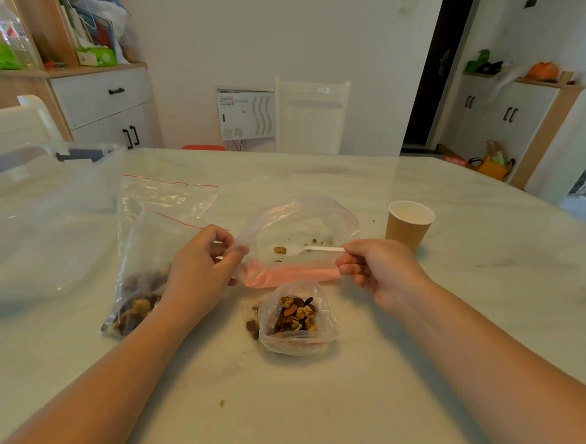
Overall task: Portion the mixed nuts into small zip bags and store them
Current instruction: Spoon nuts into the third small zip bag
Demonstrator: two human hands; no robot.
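At the middle of the pale marble-patterned bench, a large clear plastic zip bag with a pink seal strip is held open at its mouth by both hands. The left hand pinches the bag's left corner between thumb and fingers; the right hand pinches the right end of the seal together with the handle of a small white plastic spoon, whose bowl lies inside the bag. Only crumbs and a few nut pieces are seen in this bag. Just in front of it, a small clear zip bag filled with mixed nuts stands open, and a second clear zip bag holding nuts lies to the left, partly under the left forearm.

The step in hand is judged to be scraping out the last pieces. It would be done well if the mouth were kept taut and tilted over the small bag, so that nothing is spilled.

Whether the small bag's seal is pressed shut cannot be made out. The inside of the brown paper cup is partly hidden. A clear sheet at the far left is cut off.
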